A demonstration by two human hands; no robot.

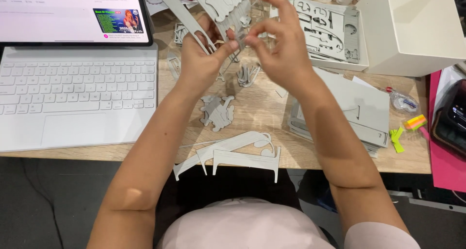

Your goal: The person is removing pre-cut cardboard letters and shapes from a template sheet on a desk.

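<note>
My left hand [201,52] grips a grey cardboard model assembly [218,6] held above the wooden desk [252,108]. My right hand [281,40] pinches a small grey piece at the assembly's lower edge, fingertips meeting my left thumb. Below the hands lie loose grey cut-out pieces [218,113] and a small pile of thin parts [248,75]. Long curved cardboard strips [233,154] rest at the desk's near edge.
A tablet with a white keyboard [77,98] fills the left. Punched-out grey sheets [330,33] and a white box [412,30] sit at the back right. A stack of grey sheets [354,108], coloured sticky tabs [412,125] and a pink folder [446,166] lie right.
</note>
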